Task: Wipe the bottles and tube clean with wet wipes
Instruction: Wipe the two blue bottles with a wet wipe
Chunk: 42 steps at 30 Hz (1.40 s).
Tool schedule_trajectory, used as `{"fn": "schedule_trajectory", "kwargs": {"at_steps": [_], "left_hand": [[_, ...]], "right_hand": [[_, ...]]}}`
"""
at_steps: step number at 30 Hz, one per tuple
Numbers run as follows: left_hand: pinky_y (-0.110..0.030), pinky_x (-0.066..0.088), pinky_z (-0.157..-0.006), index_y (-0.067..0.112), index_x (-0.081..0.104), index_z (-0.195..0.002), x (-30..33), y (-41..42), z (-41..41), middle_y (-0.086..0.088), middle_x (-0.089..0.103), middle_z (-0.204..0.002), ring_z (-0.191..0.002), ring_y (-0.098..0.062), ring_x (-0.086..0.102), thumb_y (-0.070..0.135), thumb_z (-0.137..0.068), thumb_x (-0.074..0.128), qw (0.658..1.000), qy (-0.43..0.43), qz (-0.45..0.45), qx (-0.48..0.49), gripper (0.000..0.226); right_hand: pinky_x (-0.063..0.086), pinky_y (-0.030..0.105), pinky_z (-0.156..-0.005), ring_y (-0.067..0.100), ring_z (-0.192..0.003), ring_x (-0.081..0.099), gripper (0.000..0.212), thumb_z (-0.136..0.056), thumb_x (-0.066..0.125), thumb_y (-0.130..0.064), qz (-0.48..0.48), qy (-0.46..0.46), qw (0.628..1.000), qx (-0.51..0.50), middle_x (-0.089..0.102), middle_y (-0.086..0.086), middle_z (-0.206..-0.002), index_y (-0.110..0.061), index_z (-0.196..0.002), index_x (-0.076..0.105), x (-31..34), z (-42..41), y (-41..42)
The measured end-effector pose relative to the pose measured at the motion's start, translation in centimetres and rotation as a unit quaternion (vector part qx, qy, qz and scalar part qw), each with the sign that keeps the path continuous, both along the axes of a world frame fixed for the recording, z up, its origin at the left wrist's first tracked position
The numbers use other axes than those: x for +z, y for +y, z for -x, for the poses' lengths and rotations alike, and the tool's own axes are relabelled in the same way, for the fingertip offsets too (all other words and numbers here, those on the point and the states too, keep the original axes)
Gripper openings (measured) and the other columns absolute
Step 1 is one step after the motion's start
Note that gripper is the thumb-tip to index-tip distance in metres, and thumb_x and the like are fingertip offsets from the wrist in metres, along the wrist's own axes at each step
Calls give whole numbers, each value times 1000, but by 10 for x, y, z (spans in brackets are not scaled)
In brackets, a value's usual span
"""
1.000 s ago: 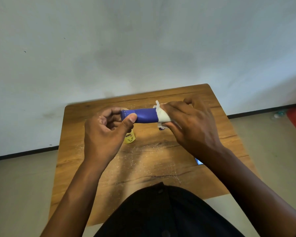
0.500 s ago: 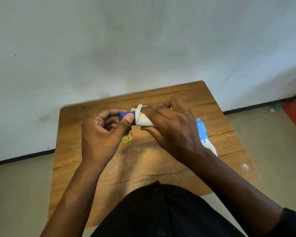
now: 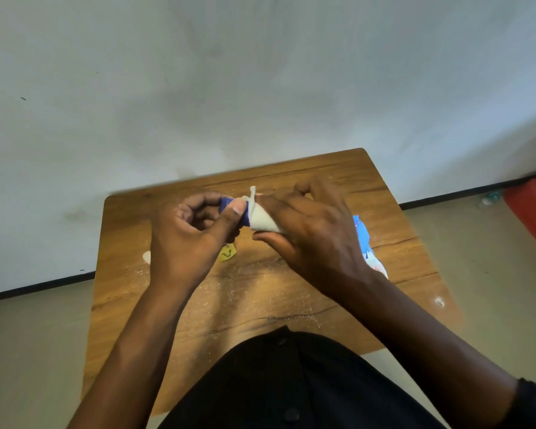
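Tube mid-wipe, held above the desk centre

The left hand (image 3: 192, 239) pinches the blue tube (image 3: 244, 213) at its left end; the right hand (image 3: 313, 233) has its fingers wrapped round a wet wipe (image 3: 262, 219) covering most of it. The tube lies left-right across the frame. Bottles look still to do: only a yellow scrap (image 3: 227, 252) shows below.

Plain rm: wood table (image 3: 384, 193), bare wall (image 3: 260, 72).
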<state>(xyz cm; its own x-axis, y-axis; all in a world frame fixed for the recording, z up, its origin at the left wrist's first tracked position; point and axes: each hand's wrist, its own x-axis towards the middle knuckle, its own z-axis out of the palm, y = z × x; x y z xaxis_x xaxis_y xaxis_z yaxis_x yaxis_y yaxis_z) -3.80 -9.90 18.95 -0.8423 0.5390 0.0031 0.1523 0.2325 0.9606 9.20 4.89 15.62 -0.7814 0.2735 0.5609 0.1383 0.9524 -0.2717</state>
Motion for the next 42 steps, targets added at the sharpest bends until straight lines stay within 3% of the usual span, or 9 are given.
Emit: {"fn": "schedule_trajectory", "kwargs": {"at_steps": [5, 12, 22, 26, 31, 35, 38, 40, 42], "left_hand": [[-36, 64, -64, 12, 77, -100, 1, -2, 5, -8, 79, -76, -65, -22, 75, 44, -83, 76, 999, -41, -17, 27, 36], [-26, 51, -49, 8, 78, -92, -1, -9, 19, -6, 68, -58, -47, -13, 59, 47, -92, 73, 986, -106, -12, 125, 40], [-23, 32, -41, 10, 66, -66, -4, 1, 1, -6, 49, -47, -37, -15, 37, 51, -93, 69, 982, -165, 14, 91, 50], [-25, 34, -43, 12, 62, -62, -1, -2, 1, -4, 49, -45, -37, -14, 39, 53, -94, 67, 984, -148, 33, 98, 52], [-29, 39, -48, 13, 68, -64, 2, -6, 7, -5, 54, -47, -41, -16, 44, 52, -92, 70, 988, -90, 3, 128, 49], [-29, 46, -52, 7, 72, -74, 3, -12, 10, -1, 60, -49, -44, -12, 52, 51, -92, 71, 992, -34, 3, 125, 47], [-30, 51, -59, 11, 73, -83, 0, -13, 10, 0, 67, -57, -49, -5, 59, 54, -91, 70, 994, -5, 32, 103, 44], [-32, 54, -62, 15, 74, -83, -1, -12, 10, 1, 69, -60, -51, -4, 62, 55, -90, 70, 995, 2, 40, 97, 41], [-36, 57, -65, 17, 74, -81, -2, -11, 9, 1, 70, -61, -52, -5, 64, 56, -90, 70, 994, 13, 48, 92, 40]], "right_hand": [[43, 42, -87, 27, -108, 58, 49, -93, 74, -47, -2, 8, 1000, 5, 75, 0, -122, -16, -132, 68, -3, 2, -2], [47, 49, -89, 29, -112, 61, 52, -100, 64, -52, 16, 5, 1000, -9, 73, 2, -122, -12, -132, 68, -13, -12, 16], [41, 52, -94, 29, -130, 56, 54, -95, 71, -46, -31, 4, 999, -19, 67, -4, -139, -18, -140, 64, 1, 0, -10], [29, 64, -111, 29, -139, 53, 51, -95, 70, -42, -77, -2, 996, -36, 66, -7, -141, -22, -141, 64, 4, 4, -16], [25, 65, -117, 30, -145, 47, 64, -98, 59, -60, -62, -60, 996, -37, 60, -4, -149, -20, -148, 56, 4, 3, -18], [34, 54, -111, 24, -138, 50, 68, -100, 41, -71, 26, -93, 994, -43, 65, -6, -138, -23, -144, 57, 0, -4, -7], [41, 50, -100, 17, -115, 56, 47, -108, 19, -57, 140, -117, 983, 32, 67, -11, -110, -35, -125, 57, 0, -8, -3], [44, 48, -89, 15, -97, 56, 35, -111, 23, -44, 183, -115, 974, 66, 64, -11, -95, -36, -112, 57, 0, -7, -1], [45, 46, -87, 11, -95, 54, 28, -110, 34, -40, 179, -130, 973, 70, 67, -9, -97, -32, -115, 60, -2, -6, -2]]}}
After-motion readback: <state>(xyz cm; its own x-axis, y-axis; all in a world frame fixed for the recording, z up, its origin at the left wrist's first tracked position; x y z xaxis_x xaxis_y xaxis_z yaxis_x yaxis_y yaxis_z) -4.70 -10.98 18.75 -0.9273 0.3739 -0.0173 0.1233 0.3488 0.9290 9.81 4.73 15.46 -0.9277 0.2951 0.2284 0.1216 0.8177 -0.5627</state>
